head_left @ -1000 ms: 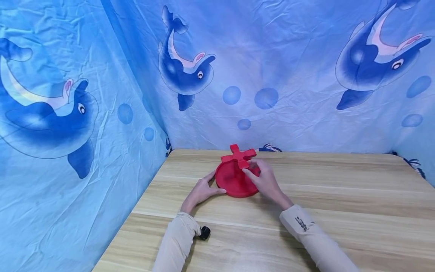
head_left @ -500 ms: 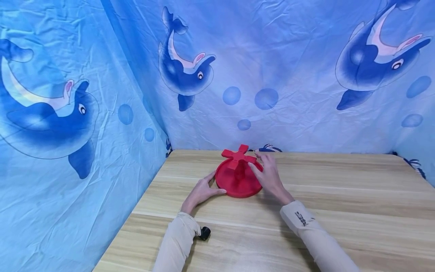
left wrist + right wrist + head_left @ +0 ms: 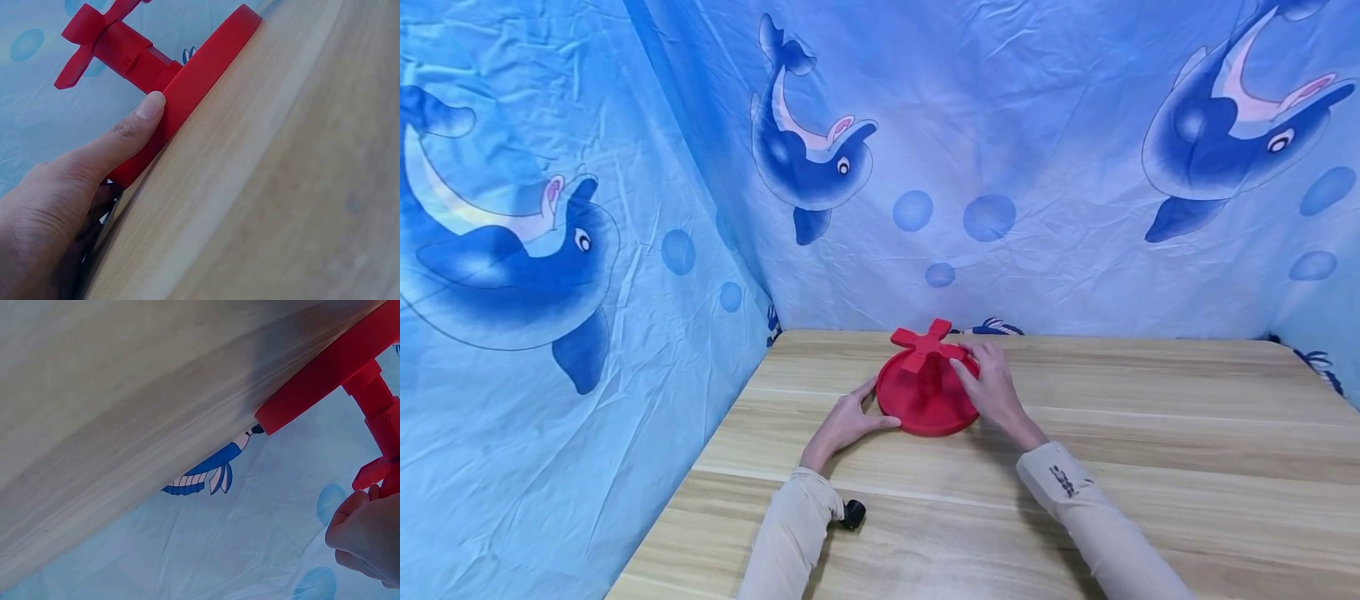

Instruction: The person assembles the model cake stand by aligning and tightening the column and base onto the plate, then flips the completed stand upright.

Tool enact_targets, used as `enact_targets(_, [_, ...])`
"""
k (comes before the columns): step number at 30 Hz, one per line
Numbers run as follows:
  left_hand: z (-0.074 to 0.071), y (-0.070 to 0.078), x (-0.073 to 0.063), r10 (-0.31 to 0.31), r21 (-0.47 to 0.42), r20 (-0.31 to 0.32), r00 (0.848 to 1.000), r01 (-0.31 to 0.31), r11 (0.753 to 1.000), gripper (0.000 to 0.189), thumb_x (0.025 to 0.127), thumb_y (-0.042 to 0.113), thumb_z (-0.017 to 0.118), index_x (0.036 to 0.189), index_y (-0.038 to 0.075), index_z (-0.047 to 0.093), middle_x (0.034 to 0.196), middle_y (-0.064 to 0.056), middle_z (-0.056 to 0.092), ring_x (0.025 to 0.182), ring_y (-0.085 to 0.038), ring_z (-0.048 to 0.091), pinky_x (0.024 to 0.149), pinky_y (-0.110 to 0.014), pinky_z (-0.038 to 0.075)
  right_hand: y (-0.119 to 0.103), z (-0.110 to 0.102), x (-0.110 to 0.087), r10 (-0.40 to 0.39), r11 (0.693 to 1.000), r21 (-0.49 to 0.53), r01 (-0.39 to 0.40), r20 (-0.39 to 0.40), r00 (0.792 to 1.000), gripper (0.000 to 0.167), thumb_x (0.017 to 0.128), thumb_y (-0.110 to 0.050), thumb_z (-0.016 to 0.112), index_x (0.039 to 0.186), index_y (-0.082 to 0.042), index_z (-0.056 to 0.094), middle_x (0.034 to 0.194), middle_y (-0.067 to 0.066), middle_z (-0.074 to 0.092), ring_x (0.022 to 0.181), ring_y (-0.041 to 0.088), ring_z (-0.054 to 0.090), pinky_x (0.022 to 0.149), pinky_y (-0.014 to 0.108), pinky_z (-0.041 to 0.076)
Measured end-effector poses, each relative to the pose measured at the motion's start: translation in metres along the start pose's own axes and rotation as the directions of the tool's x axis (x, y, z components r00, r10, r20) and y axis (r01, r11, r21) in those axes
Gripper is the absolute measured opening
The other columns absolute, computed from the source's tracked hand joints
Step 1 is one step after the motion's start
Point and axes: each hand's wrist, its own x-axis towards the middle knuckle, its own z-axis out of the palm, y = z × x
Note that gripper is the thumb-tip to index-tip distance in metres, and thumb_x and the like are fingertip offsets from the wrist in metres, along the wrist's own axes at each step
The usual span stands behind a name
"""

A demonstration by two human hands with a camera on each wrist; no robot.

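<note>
A red round base (image 3: 917,417) with a raised rim rests on the table. From its middle rises a red post (image 3: 929,382), which bears digits in the left wrist view. Atop the post sits a red cross-shaped piece (image 3: 928,343) with flat arms. My left hand (image 3: 844,423) holds the base's left rim, the thumb at the front and the fingers round the far side; the left wrist view shows the thumb (image 3: 134,128) on the rim. With thumb and fingers, my right hand (image 3: 992,385) pinches the cross's right arm. Part of that hand (image 3: 369,537) shows in the right wrist view.
The wooden table (image 3: 1150,433) extends to the right and toward the front. Blue cloth (image 3: 1037,283) printed with dolphins hangs behind and at the left. A small black object (image 3: 852,514) sits at the left sleeve cuff.
Over the last second the cross-shaped piece has turned on its post, and my right hand has shifted slightly right. My left hand and the base have stayed put.
</note>
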Motion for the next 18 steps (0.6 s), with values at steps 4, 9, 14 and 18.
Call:
enact_targets(4, [0.000, 0.000, 0.000, 0.001, -0.006, -0.005, 1.000, -0.001, 1.000, 0.101, 0.081, 0.053, 0.086, 0.163, 0.018, 0.037, 0.162, -0.006, 0.042, 0.148, -0.030, 0.036, 0.114, -0.052, 0.040, -0.001, 0.000, -0.001, -0.005, 1.000, 0.011, 0.005, 0.004, 1.000, 0.046, 0.097, -0.010, 0.074, 0.139, 0.003, 0.060, 0.132, 0.023, 0.058, 0.121, 0.038, 0.049, 0.096, 0.055, 0.052])
enact_targets(9, [0.000, 0.000, 0.001, 0.020, -0.001, 0.000, 1.000, -0.020, 1.000, 0.101, 0.083, 0.052, 0.085, 0.163, 0.016, 0.036, 0.161, -0.007, 0.042, 0.148, -0.030, 0.037, 0.115, -0.051, 0.039, -0.003, 0.000, -0.006, -0.018, 1.000, 0.022, 0.018, 0.017, 1.000, 0.045, 0.094, -0.013, 0.078, 0.135, 0.001, 0.064, 0.129, 0.019, 0.061, 0.121, 0.035, 0.052, 0.094, 0.054, 0.054])
enact_targets(14, [0.000, 0.000, 0.001, 0.020, 0.005, -0.007, 1.000, -0.020, 1.000, 0.102, 0.082, 0.054, 0.085, 0.163, 0.016, 0.036, 0.161, -0.007, 0.042, 0.148, -0.031, 0.037, 0.115, -0.053, 0.038, -0.011, -0.003, -0.011, -0.013, 1.000, 0.016, 0.013, 0.034, 0.999, 0.047, 0.092, -0.015, 0.080, 0.134, 0.000, 0.063, 0.125, 0.015, 0.062, 0.120, 0.034, 0.055, 0.090, 0.054, 0.058])
enact_targets(18, [0.000, -0.001, 0.000, 0.009, -0.001, -0.003, 1.000, -0.009, 1.000, 0.103, 0.082, 0.055, 0.085, 0.162, 0.014, 0.036, 0.162, -0.009, 0.040, 0.149, -0.032, 0.035, 0.115, -0.054, 0.038, -0.013, -0.006, -0.011, 0.015, 1.000, 0.002, -0.015, -0.006, 1.000, 0.045, 0.093, -0.016, 0.079, 0.133, -0.002, 0.063, 0.125, 0.015, 0.060, 0.119, 0.032, 0.054, 0.088, 0.053, 0.059])
